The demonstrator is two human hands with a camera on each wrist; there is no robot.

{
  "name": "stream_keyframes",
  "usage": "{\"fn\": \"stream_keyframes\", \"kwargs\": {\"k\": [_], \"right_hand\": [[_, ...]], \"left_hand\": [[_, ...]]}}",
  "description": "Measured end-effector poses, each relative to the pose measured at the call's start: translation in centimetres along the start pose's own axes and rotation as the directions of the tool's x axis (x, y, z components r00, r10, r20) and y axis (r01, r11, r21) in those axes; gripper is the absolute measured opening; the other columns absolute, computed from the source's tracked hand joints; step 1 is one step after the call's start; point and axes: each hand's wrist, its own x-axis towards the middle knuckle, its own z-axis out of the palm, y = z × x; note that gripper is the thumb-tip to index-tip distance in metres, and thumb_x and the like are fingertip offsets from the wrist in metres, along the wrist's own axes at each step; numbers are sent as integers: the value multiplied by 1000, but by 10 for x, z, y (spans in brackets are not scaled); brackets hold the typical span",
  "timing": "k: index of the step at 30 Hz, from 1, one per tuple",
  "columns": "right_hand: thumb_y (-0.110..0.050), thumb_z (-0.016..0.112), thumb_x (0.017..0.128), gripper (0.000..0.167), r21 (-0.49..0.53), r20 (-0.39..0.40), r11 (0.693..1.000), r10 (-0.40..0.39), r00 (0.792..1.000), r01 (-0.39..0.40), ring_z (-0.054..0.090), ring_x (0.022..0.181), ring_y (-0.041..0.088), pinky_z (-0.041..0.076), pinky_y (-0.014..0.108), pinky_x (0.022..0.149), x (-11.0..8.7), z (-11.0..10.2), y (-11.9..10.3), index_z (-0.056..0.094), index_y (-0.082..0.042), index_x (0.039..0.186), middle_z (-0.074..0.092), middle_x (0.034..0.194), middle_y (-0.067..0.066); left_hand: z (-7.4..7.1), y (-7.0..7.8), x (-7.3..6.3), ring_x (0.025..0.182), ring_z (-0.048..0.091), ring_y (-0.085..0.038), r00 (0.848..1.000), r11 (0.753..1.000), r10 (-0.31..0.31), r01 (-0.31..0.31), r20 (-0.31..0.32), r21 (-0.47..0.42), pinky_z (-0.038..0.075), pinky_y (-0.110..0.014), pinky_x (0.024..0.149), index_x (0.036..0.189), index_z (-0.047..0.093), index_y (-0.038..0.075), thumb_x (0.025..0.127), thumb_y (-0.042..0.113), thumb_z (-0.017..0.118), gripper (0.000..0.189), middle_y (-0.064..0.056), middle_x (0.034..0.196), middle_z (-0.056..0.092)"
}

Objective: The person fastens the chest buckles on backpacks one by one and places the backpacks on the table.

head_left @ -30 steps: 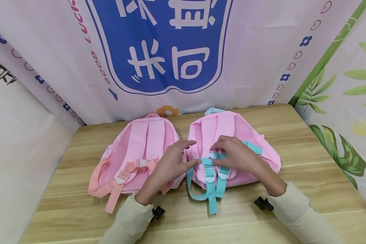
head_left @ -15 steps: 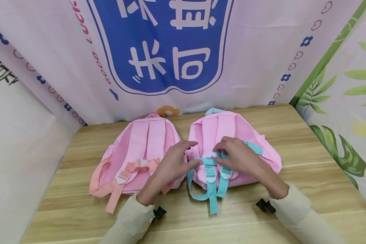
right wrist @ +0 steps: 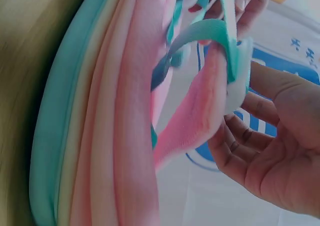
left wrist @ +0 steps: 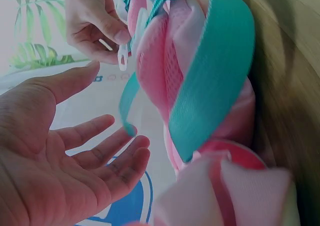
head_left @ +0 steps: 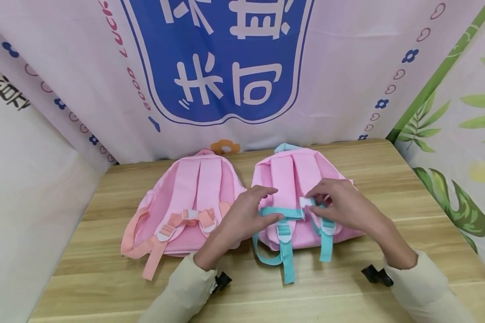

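In the head view a pink backpack with teal straps point(head_left: 283, 172) lies strap side up on the right of the table. My right hand point(head_left: 343, 204) pinches a white buckle point(head_left: 306, 202) on teal webbing over its right shoulder strap. My left hand point(head_left: 248, 213) lies across its left edge, thumb close to a teal strap point(head_left: 280, 212) that reaches toward the buckle. In the left wrist view the fingers of that left hand point(left wrist: 75, 151) are spread, with a wide gap from the thumb. A second pink backpack, with peach straps point(head_left: 183, 175), lies at the left.
Both backpacks rest on a wood-grain table point(head_left: 307, 291). Behind it hangs a printed curtain point(head_left: 339, 80), and leaf-patterned cloth point(head_left: 469, 148) stands at the right. Loose teal strap ends point(head_left: 288, 264) and a peach strap end point(head_left: 150, 264) trail toward the front edge.
My right hand has moved right with the white buckle, drawing the right shoulder strap and its adjuster along. The two teal adjusters now stand farther apart. My left hand has shifted slightly right.
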Motion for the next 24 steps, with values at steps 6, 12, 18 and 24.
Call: {"fn": "stream_keyframes", "kwargs": {"k": [6,12,18,24], "right_hand": [[-14,89,88,31,26,0,999,45,999,-45,68,90,14,65,34,82,-14,-19,18,81,-8,117,75,100,-1],[-12,90,87,29,10,-39,999,48,998,-47,69,87,12,63,24,78,-23,-31,37,81,-8,114,75,97,-3],[-13,91,86,28,-14,-32,999,52,998,-52,69,84,10,61,21,75,-25,-33,52,82,-7,112,75,93,-4],[-12,91,86,27,-3,-15,999,36,999,-36,69,82,8,61,21,74,-26,-32,59,82,-7,111,75,92,-5]], "left_hand": [[10,10,8,129,67,-31,999,999,39,-39,15,-9,58,-46,109,147,63,6,93,28,86,63,-12,147,66],[20,21,17,127,68,-28,997,997,62,-64,40,31,58,-42,108,145,65,7,93,30,86,60,-10,145,68],[30,32,27,122,70,-26,993,994,85,-90,78,58,59,-36,103,144,66,9,95,30,84,57,-8,142,69],[47,33,34,127,66,-22,987,975,61,-91,146,202,55,-33,108,142,69,11,95,34,84,54,-5,137,72]]}}
